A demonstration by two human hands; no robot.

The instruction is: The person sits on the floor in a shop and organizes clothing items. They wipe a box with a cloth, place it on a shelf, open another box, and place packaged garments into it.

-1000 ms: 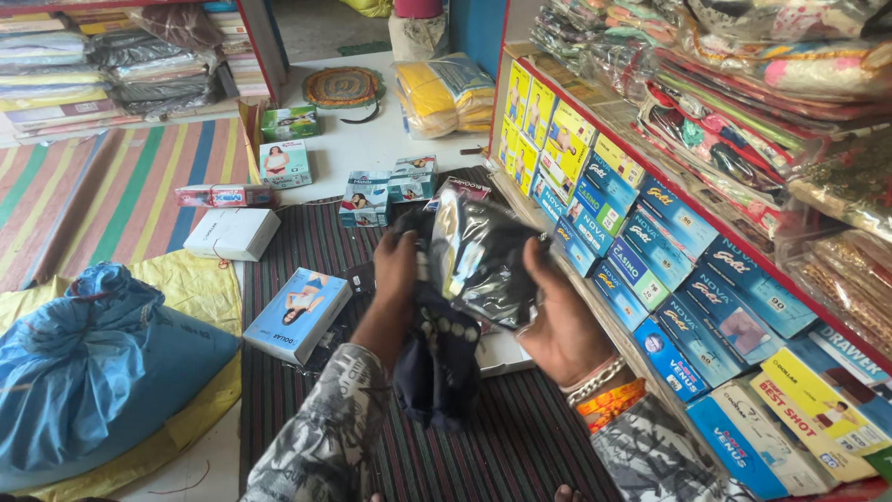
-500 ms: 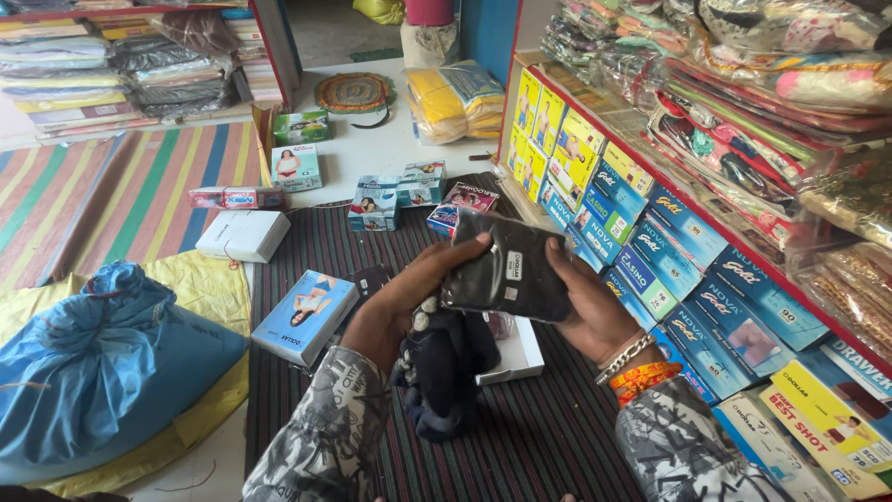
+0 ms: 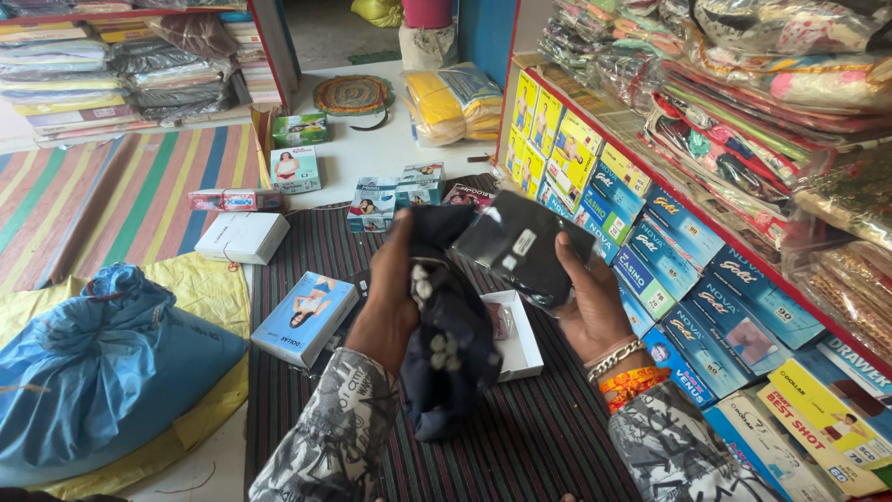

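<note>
Overhead, your left hand (image 3: 395, 302) clutches one dark printed garment (image 3: 446, 344), fingers closed; your right hand (image 3: 590, 302) clasps one black glossy packet (image 3: 520, 244) with a white label. One open white box (image 3: 518, 346) lies below; one blue sack (image 3: 93, 367) far left.

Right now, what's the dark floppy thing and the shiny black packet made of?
The dark garment in the left hand looks like soft matte cloth: it droops in folds and has pale printed spots. The black packet in the right hand looks like thin glossy plastic film: light glints off it and it crinkles.
</note>
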